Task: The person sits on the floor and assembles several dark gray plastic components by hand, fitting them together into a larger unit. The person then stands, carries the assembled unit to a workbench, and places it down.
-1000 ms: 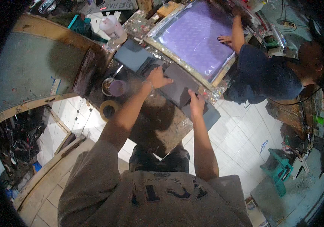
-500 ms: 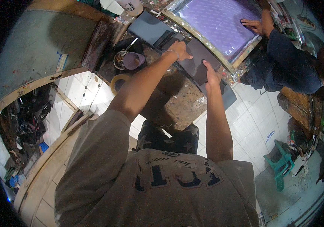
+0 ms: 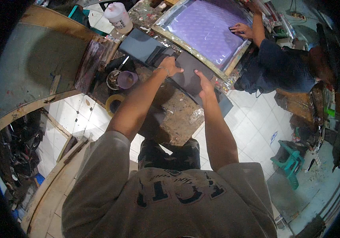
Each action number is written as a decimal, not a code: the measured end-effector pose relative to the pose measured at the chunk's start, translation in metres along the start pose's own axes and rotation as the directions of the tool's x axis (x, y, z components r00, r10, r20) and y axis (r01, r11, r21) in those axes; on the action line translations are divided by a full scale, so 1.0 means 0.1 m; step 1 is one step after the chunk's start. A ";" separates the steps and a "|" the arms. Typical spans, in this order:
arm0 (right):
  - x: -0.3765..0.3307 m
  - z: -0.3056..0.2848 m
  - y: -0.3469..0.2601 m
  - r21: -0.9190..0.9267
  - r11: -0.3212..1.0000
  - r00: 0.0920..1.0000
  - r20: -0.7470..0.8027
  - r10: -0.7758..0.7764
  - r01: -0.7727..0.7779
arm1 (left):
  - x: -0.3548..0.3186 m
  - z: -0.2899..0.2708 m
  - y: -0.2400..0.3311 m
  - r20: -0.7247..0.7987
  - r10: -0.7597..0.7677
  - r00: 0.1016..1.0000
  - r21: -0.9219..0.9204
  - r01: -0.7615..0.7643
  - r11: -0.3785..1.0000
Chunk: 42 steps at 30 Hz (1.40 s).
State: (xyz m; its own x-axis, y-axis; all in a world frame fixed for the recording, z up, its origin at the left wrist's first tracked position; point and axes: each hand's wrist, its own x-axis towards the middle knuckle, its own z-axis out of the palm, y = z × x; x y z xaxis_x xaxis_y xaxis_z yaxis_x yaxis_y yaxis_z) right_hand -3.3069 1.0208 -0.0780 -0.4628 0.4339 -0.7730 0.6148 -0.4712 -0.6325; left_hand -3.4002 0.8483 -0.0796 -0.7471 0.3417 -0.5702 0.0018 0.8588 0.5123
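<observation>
My right hand [image 3: 205,85] lies flat, fingers together, on a dark sheet [image 3: 190,75] at the far edge of the stained bench [image 3: 178,115], and my left hand [image 3: 170,65] presses the same sheet's upper left corner, fingers curled at its edge. Just left sit a purple cup [image 3: 127,79] and tape roll [image 3: 114,104]. Beyond, another person's hand [image 3: 239,29] rests on a purple screen frame [image 3: 205,29].

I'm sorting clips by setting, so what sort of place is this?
Most likely a small screen-printing workshop. A framed purple printing screen lies on the paint-spattered work table, a second person works at it, and the left hand and right hand press on dark grey sheets.
</observation>
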 end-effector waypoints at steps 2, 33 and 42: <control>0.06 0.01 0.03 0.023 0.999 0.997 0.069 0.047 -0.049 | 0.00 0.02 -0.05 -0.067 0.040 0.997 0.016 -0.039 0.999; -0.65 0.21 -0.27 0.144 0.990 0.975 0.219 -0.039 0.008 | -1.56 -0.25 -0.07 -0.807 0.152 0.571 -0.141 -0.436 0.889; -0.96 0.36 -0.55 0.131 0.991 0.947 0.320 -0.017 -0.026 | -2.65 0.69 -0.67 -0.635 -0.160 0.756 -0.424 -0.169 0.890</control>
State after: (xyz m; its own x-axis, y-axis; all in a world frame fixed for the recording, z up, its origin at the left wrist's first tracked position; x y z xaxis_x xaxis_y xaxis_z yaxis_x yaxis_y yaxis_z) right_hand -3.3195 0.9773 0.0292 -0.6534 0.1734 -0.7369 0.5376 -0.5790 -0.6130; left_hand -3.1564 0.7262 -0.0070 -0.9871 -0.1214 -0.1046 -0.1543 0.5447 0.8243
